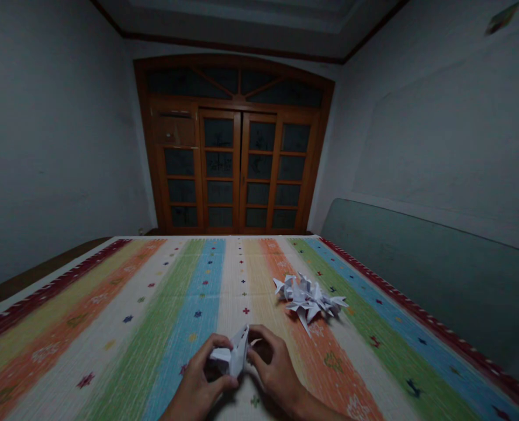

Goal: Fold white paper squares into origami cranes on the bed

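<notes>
Near the front middle of the table, a piece of folded white paper [238, 353] is held up between my two hands. My left hand [207, 374] grips its left side, with the thumb low and the fingers curled over a flap. On the other side, my right hand [273, 363] pinches the paper's right edge, its fingers bent and partly hidden behind the fold. Up and to the right lies a pile of pointed folded paper pieces [308, 297], apart from both hands.
A striped, patterned tablecloth [154, 327] covers the table. Along the right side stands a pale green panel [417, 257]. Beyond the far table edge are wooden doors [241, 169] with glass panes, between white walls.
</notes>
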The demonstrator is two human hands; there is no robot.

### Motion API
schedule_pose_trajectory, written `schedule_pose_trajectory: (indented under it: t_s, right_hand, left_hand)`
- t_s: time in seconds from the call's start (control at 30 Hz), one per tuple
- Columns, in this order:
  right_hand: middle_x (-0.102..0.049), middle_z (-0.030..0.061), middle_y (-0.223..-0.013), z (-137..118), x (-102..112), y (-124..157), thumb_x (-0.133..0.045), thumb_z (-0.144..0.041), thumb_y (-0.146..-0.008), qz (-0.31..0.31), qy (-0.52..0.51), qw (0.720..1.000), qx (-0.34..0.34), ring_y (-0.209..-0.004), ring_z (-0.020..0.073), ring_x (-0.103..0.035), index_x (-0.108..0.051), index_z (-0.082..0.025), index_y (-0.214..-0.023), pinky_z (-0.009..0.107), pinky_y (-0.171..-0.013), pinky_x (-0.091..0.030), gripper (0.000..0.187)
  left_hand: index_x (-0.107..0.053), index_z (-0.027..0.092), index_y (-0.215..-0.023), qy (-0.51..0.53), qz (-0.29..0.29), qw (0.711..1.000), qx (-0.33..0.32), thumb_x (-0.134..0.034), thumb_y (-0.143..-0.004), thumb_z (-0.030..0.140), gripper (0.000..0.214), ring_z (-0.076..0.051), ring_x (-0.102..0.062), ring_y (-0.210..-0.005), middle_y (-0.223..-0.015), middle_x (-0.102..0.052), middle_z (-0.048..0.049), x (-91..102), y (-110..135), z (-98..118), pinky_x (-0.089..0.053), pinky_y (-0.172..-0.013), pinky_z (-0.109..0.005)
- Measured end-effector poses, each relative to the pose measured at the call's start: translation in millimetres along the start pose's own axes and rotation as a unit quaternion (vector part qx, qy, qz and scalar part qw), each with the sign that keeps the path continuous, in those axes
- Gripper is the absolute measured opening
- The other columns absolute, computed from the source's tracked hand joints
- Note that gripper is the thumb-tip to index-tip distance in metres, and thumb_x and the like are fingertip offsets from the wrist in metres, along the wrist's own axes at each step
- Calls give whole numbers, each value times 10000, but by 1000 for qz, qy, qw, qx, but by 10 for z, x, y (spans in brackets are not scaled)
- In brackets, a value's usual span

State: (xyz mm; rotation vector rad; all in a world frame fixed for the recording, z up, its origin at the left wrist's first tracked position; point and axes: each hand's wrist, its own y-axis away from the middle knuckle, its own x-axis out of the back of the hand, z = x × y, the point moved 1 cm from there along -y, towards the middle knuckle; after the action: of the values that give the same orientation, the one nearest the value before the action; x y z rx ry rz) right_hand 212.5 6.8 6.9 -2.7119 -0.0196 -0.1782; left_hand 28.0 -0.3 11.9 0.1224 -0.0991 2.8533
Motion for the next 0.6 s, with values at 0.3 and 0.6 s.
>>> schedule_pose_trajectory:
  t_s: [0.3, 0.6]
  right_hand:
    - [-724, 70, -967, 19, -5, 83, -619, -185, -890, -7, -15, 998, 59, -887, 213, -718, -625, -223, -1160, 292, -778, -578, 273]
    - [-716, 60, -927, 2, -10, 38, -603, -137, -817, -2, 20, 1000, 23, -855, 217, -700, -662, -192, -1061, 298, -763, -549, 257]
  left_hand:
    - [-576, 239, -1166, 6, 44, 999, -18, -818, -611, 222, 606, -201, -624, -794, -1114, -613, -48, 14, 1, -36, -483, -705, -309]
    - [-457, 317, -1387, 19, 13, 1000, -3, -775, -686, 244, 774, -224, -656, -856, -1134, -600, -47, 3, 29, -82, -534, -732, -344]
